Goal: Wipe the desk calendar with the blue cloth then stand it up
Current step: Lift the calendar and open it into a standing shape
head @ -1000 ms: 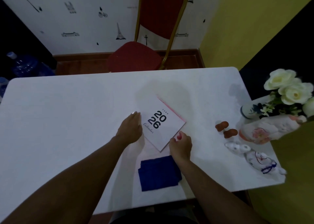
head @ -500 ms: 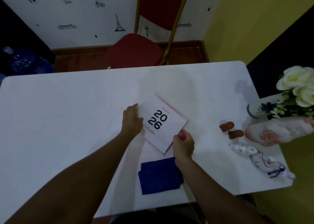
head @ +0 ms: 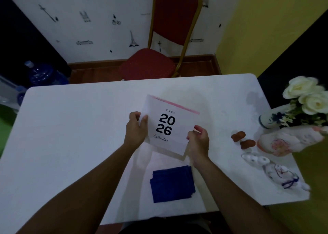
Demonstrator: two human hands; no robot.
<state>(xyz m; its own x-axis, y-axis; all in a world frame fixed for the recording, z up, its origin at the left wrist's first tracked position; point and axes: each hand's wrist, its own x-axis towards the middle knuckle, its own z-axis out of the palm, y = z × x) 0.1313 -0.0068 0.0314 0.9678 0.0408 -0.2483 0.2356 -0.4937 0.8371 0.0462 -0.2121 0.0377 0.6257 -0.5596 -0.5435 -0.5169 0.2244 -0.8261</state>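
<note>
A white desk calendar (head: 170, 127) printed "2026 Calendar", with a pink strip along its top edge, is held tilted above the white table (head: 74, 130). My left hand (head: 135, 127) pinches its left edge. My right hand (head: 198, 139) grips its lower right corner. The folded blue cloth (head: 172, 184) lies flat on the table just below the calendar, near the front edge, touched by neither hand.
At the table's right side stand a vase of white flowers (head: 305, 99), a white floral figurine (head: 284, 141), two small brown pieces (head: 243, 139) and white ceramic figures (head: 276, 171). A red chair (head: 150, 65) stands behind the table. Blue water bottles (head: 40, 74) are at far left.
Both hands went from resting at the flat calendar's edges to gripping it and lifting it off the table, tilting its face toward me. The cloth has not moved.
</note>
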